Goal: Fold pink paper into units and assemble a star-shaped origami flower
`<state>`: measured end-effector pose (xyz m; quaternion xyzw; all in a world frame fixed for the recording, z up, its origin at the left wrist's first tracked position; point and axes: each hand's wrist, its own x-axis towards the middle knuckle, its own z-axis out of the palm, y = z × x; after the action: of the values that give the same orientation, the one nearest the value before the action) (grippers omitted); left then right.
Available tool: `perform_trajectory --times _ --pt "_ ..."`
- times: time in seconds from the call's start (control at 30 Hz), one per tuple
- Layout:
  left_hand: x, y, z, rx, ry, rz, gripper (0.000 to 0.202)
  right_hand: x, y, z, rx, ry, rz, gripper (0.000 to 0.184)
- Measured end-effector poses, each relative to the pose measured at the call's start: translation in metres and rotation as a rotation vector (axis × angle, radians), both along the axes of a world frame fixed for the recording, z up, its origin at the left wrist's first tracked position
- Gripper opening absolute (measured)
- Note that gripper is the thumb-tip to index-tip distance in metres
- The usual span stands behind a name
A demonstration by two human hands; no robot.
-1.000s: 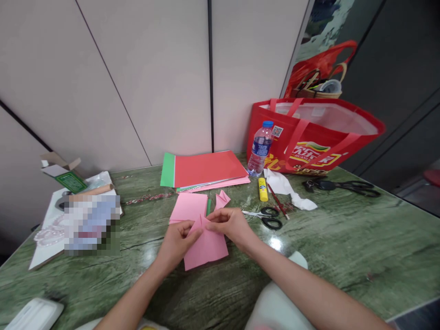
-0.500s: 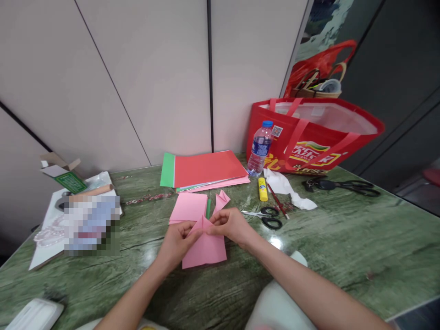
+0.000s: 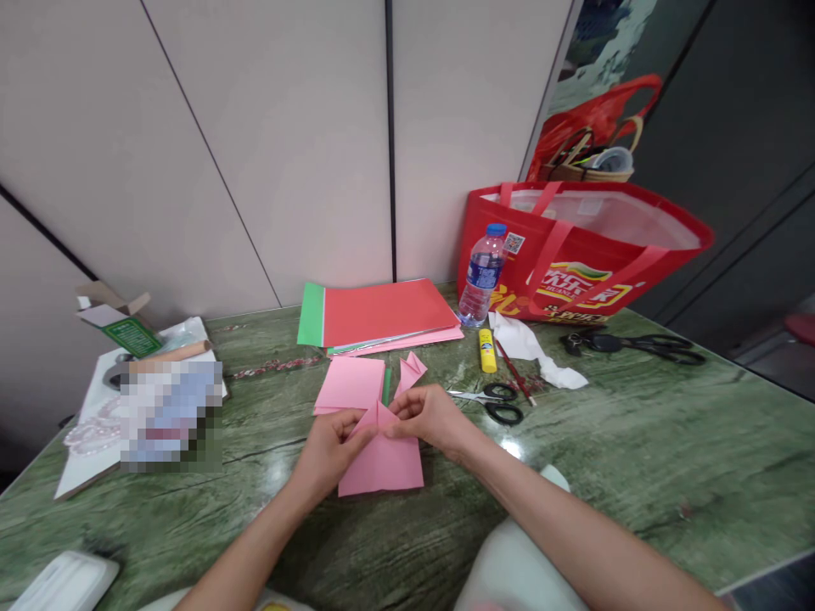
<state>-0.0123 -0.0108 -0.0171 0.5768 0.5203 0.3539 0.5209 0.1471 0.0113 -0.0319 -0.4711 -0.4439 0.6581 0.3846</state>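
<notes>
A pink sheet of paper lies on the green marbled table with its upper part folded into a peak. My left hand pinches the sheet's left upper edge. My right hand pinches the fold at the top, its fingers curled over the paper. Just behind lie another pink sheet, a small folded pink piece and a thin green strip.
A stack of red, green and pink paper sits by the wall. Scissors, a glue stick, a water bottle, crumpled white paper, a red bag and black scissors are right. A board with a small box is left.
The pink sheet has shifted slightly under my fingers and its folded peak sits a little more upright; both hands have stayed nearly where they were.
</notes>
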Motion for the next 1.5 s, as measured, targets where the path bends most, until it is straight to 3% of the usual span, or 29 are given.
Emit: perform_trajectory --times 0.5,1.0,1.23,1.5 --pt "-0.0003 0.0014 -0.0042 -0.053 -0.022 0.022 0.023 -0.0007 -0.0011 0.0018 -0.041 -0.004 0.005 0.034" --pt "-0.0013 0.0001 -0.0002 -0.08 -0.046 0.005 0.028 -0.0012 -0.0002 -0.0048 0.074 0.021 0.039 0.038" --pt "0.0002 -0.002 0.0045 0.002 0.085 -0.029 0.021 -0.0008 0.0013 -0.0048 0.221 0.031 0.068 0.026" --pt "-0.0005 -0.0022 0.0014 0.047 0.126 -0.096 0.018 -0.0068 -0.0032 -0.0008 0.249 -0.009 -0.004 0.015"
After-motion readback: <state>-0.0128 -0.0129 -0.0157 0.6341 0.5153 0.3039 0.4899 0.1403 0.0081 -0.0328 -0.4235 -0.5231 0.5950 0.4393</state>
